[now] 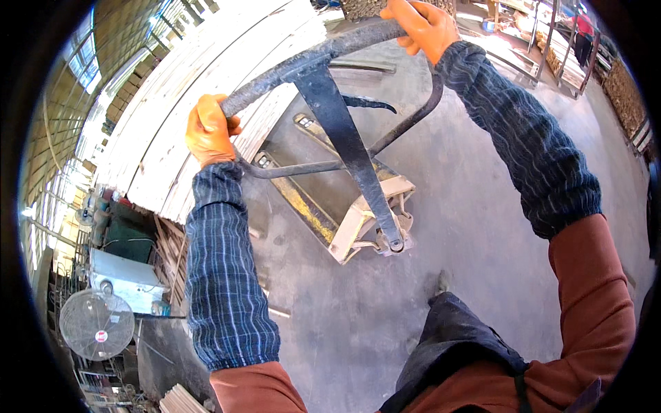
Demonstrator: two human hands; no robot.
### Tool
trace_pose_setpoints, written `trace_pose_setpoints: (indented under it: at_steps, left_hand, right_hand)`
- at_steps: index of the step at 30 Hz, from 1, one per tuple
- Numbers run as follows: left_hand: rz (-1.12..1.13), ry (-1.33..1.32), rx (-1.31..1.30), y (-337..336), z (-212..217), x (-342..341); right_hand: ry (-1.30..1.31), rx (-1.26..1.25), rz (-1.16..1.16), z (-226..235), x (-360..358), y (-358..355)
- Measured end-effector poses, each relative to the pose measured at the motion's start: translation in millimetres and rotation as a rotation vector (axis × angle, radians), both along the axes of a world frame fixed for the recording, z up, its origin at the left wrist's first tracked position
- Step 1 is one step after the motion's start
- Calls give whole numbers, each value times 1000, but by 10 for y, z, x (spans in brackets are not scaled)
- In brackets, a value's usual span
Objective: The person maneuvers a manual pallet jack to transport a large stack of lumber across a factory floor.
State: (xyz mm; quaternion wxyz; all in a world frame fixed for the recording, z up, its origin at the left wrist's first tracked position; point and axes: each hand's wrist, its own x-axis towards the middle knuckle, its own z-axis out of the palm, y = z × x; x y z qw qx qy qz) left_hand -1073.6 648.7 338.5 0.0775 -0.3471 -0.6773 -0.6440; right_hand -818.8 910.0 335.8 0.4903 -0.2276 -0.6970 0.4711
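Observation:
Both my hands, in orange gloves, grip the dark looped handle (323,49) of a pallet jack. My left hand (210,131) is closed round the handle's left end. Higher up, at the right end, my right hand (425,29) has its fingers wrapped over the bar. From the loop a black drawbar (351,155) slopes down to the jack's cream-coloured base (354,227). A thin curved lever (370,103) sticks out beside the drawbar. Two worn yellow forks (303,204) reach away along the floor, their far ends near the stacked boards.
A large stack of pale boards (172,117) stands at the far left. Below it are a round fan (96,325), a light metal box (126,281) and loose wood strips. Metal racks (551,51) and a person in red (584,34) are far right. Grey concrete floor (475,206) surrounds the jack.

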Motion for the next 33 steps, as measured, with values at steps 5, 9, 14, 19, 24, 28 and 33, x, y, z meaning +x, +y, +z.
trace_pose_setpoints:
  at_steps: [5, 9, 14, 19, 24, 28, 33]
  left_hand:
    - [-4, 96, 27, 454, 81, -440]
    - [136, 32, -4, 746, 25, -525]
    - [210, 98, -74, 712, 19, -953]
    - [233, 34, 1, 830, 105, -1998]
    - [122, 65, 54, 1439, 33, -2915]
    - [-18, 111, 101, 2045, -226, -3471]
    - [-42, 14, 142, 2820, -273, -3854]
  right_hand:
    - [8, -2, 46, 143, -654, 715]
    - [100, -32, 260, -139, -1443, 1563]
    - [124, -153, 432, -151, -2251, 1685]
    - [62, 187, 200, 74, -2551, 1407]
    - [70, 394, 150, -137, -2856, 1654]
    - [-91, 285, 149, -190, -2978, 2002]
    - [-25, 301, 136, -308, -3411, 2887]
